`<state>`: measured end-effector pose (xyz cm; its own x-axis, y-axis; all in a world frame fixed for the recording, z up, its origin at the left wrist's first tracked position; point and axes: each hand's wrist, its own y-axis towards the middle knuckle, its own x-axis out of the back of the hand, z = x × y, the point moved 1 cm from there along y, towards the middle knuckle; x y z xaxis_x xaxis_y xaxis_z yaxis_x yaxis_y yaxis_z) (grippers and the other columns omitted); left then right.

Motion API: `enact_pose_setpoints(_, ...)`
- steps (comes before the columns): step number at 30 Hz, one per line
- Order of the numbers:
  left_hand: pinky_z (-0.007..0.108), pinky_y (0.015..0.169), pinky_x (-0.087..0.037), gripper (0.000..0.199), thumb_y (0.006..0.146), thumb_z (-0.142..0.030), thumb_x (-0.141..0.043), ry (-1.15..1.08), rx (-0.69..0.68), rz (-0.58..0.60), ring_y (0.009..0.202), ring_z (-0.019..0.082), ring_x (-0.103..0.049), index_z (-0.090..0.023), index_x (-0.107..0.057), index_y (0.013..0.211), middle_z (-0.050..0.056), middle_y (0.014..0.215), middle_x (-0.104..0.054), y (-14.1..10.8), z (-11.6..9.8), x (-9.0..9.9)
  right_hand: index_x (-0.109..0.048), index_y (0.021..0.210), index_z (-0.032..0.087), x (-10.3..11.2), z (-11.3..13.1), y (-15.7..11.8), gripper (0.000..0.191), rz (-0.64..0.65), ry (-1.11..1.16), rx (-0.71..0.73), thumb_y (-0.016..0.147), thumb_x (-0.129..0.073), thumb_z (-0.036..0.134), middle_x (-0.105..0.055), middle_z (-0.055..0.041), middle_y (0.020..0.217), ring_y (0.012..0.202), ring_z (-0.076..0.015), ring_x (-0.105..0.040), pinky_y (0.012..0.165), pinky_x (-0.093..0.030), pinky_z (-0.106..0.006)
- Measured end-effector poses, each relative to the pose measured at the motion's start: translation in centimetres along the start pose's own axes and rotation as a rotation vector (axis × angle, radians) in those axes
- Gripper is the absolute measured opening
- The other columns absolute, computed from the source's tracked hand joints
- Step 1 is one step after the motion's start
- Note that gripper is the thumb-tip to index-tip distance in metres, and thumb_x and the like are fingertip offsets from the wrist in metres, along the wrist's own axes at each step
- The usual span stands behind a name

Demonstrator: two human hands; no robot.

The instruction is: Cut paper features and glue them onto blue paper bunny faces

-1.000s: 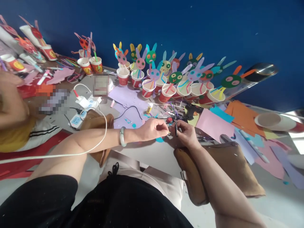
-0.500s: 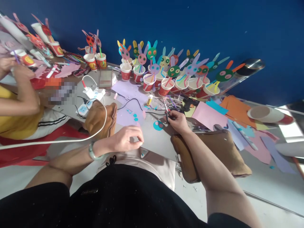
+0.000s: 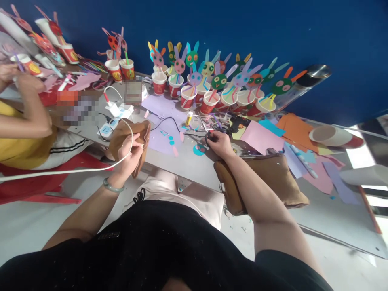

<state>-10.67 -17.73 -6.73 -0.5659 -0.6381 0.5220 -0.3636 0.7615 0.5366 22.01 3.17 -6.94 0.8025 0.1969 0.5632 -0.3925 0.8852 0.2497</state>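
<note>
My right hand [image 3: 220,144] grips scissors [image 3: 207,136] over table [image 3: 188,167], handles mostly hidden | my left hand [image 3: 129,152] over brown pouch [image 3: 121,130], fingertips bunched, cannot tell whether pinching anything | co-worker in yellow [image 3: 18,149] cut off at left

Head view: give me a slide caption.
Right hand holding scissors, left hand over a brown pouch, rabbit-eared paper figures in cups behind.

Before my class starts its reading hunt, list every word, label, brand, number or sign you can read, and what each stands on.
No text can be read.
Red-and-white cups at the left: yellow emblem, too blurred.
Cups under the rabbit faces: pale markings, too small.
Black shirt: small pale strip, too small to read.
Yellow glue stick: any print too small.
Pixelated patches: any text there is hidden.
</note>
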Motion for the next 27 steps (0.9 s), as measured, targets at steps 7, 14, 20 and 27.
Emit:
enact_pose_setpoints(7,0.048,0.111,-0.048,0.006,0.090,-0.022,-0.058,0.068,-0.163,0.162,0.117,0.024,-0.069,-0.022,-0.060,0.084,0.008,0.115,-0.077,2.6,-0.5,-1.6,-0.046,0.060,0.021,-0.3,-0.1,0.2,0.032,0.003,0.009,0.023,0.074,-0.068,0.039,-0.044,0.0029,0.058,0.057,-0.0111,-0.036,0.056,-0.031,-0.028)
enact_pose_setpoints(14,0.042,0.097,-0.054,0.008,0.089,-0.018,-0.056,0.080,-0.337,0.233,0.104,0.023,-0.070,-0.023,-0.057,0.083,0.008,0.107,-0.077,6.7,0.5,-2.3,-0.043,0.059,0.022,0.0,-0.3,0.2,0.035,-0.097,-0.008,-0.022,0.073,-0.069,0.042,-0.042,0.0034,0.058,0.057,-0.0104,-0.033,0.055,-0.030,-0.028)
enact_pose_setpoints(20,0.041,0.083,-0.054,0.011,0.086,-0.016,-0.062,0.284,-0.251,0.060,0.084,0.024,-0.066,-0.023,-0.055,0.089,0.007,0.088,-0.072,9.0,2.5,-3.5,-0.042,0.059,0.022,0.1,-0.6,0.2,0.039,-0.128,-0.001,-0.041,0.075,-0.071,0.042,-0.041,0.0035,0.057,0.056,-0.0106,-0.034,0.054,-0.030,-0.027)
enact_pose_setpoints(27,0.032,0.070,-0.051,0.004,0.093,-0.027,-0.055,0.339,-0.253,0.091,0.071,0.020,-0.066,-0.023,-0.054,0.091,0.002,0.074,-0.064,10.7,3.3,-4.0,-0.044,0.060,0.022,-0.1,-0.4,0.2,0.034,-0.116,-0.014,-0.029,0.074,-0.070,0.040,-0.045,0.0028,0.059,0.057,-0.0110,-0.035,0.055,-0.031,-0.028)
